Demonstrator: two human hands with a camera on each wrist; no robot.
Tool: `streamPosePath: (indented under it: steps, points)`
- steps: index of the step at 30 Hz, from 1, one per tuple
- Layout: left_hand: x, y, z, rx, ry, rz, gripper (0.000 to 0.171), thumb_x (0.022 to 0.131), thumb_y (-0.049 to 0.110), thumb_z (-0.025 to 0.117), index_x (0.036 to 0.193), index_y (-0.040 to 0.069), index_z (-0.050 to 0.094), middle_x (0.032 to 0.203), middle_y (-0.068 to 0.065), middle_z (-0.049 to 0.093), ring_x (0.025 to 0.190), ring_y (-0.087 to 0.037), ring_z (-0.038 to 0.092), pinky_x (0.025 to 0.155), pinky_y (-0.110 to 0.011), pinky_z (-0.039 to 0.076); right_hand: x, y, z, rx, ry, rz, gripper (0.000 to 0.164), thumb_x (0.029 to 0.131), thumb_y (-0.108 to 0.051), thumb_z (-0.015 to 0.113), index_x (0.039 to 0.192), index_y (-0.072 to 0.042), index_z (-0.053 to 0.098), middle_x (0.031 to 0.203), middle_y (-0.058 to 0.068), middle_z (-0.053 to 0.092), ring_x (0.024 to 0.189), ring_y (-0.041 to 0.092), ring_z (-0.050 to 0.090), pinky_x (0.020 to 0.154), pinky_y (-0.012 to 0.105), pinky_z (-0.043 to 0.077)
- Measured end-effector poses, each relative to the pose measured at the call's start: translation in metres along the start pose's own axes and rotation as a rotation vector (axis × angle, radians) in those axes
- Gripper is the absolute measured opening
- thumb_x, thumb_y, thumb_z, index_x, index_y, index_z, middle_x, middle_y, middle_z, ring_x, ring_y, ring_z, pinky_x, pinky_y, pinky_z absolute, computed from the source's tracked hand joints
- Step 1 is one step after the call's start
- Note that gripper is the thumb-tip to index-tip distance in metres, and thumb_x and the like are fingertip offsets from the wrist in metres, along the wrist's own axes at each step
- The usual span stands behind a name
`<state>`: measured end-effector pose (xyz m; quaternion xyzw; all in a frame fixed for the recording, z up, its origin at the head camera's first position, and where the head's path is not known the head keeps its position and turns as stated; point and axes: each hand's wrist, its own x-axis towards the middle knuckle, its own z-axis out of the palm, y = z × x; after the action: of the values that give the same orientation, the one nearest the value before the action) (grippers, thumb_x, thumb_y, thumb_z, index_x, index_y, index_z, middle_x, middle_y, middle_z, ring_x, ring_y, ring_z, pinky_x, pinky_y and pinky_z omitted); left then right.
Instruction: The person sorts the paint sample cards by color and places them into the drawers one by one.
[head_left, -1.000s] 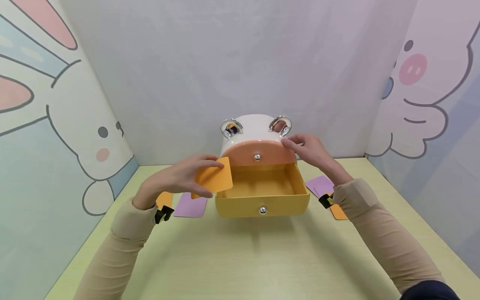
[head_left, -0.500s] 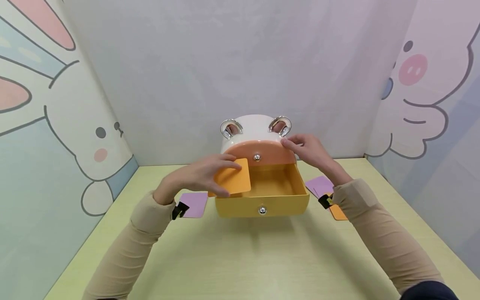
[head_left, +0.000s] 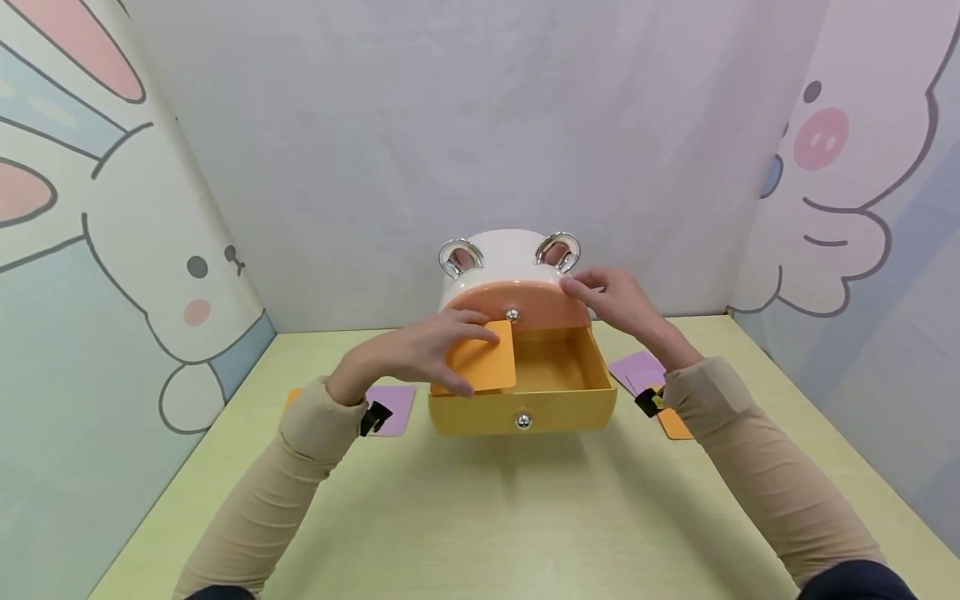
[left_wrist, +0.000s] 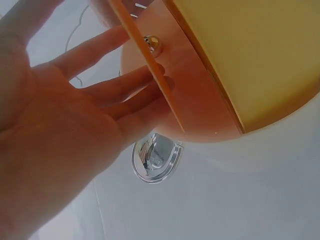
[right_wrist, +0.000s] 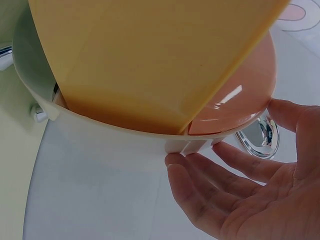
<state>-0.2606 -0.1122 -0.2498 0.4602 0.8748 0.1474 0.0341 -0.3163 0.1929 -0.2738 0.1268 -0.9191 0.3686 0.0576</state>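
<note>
My left hand [head_left: 416, 350] holds a thin orange square card [head_left: 491, 367] between thumb and fingertips, over the left part of the pulled-out yellow drawer [head_left: 570, 410]. In the left wrist view the card [left_wrist: 152, 67] shows edge-on, with the fingers against it. The drawer belongs to a small white drawer box [head_left: 510, 250] with silver ears and a coral upper drawer [head_left: 551, 308]. My right hand [head_left: 618, 304] grips the box's upper right side. The right wrist view has the thumb at the coral front and the fingers behind the white rim [right_wrist: 125, 135].
On the table [head_left: 510, 517], a purple card [head_left: 397, 408] lies left of the box, with an orange card [head_left: 292, 396] partly hidden by the left sleeve. To the right lie purple cards [head_left: 633, 367] and another orange card [head_left: 677, 425]. A pale wall [head_left: 360, 167] stands close behind.
My left hand has carried the orange card to the right, from beside the drawer's left edge to over its opening. The right hand has kept its place on the box.
</note>
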Motion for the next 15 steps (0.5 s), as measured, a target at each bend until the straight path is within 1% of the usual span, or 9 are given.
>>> streamPosePath:
  steps: [6, 10, 15]
  points:
    - [0.0015, -0.0018, 0.0036, -0.005, -0.018, 0.004, 0.060, 0.075, 0.024, 0.078, 0.129, 0.008, 0.058, 0.145, -0.018, 0.042, 0.136, -0.034, 0.037, 0.112, -0.049, 0.036, 0.0001, -0.0005, 0.0003, -0.001, -0.003, -0.001, 0.062, 0.093, -0.058, 0.051, 0.126, -0.006, 0.062, 0.125, 0.016, 0.063, 0.116, 0.033, 0.056, 0.095, 0.054, 0.049]
    - [0.0018, -0.0017, 0.0046, -0.001, -0.014, 0.019, 0.059, 0.076, 0.024, 0.077, 0.129, 0.007, 0.058, 0.144, -0.020, 0.043, 0.135, -0.035, 0.037, 0.111, -0.050, 0.036, 0.0004, -0.0001, 0.0002, -0.001, -0.006, -0.002, 0.063, 0.093, -0.058, 0.051, 0.126, -0.006, 0.061, 0.126, 0.016, 0.063, 0.116, 0.033, 0.056, 0.095, 0.054, 0.049]
    - [-0.0014, -0.0055, 0.0041, -0.054, -0.006, 0.011, 0.062, 0.077, 0.027, 0.079, 0.131, 0.008, 0.056, 0.147, -0.017, 0.041, 0.138, -0.033, 0.035, 0.113, -0.049, 0.034, 0.0006, -0.0001, 0.0001, 0.001, 0.001, -0.011, 0.061, 0.093, -0.056, 0.051, 0.126, -0.006, 0.062, 0.125, 0.016, 0.063, 0.116, 0.033, 0.056, 0.095, 0.054, 0.049]
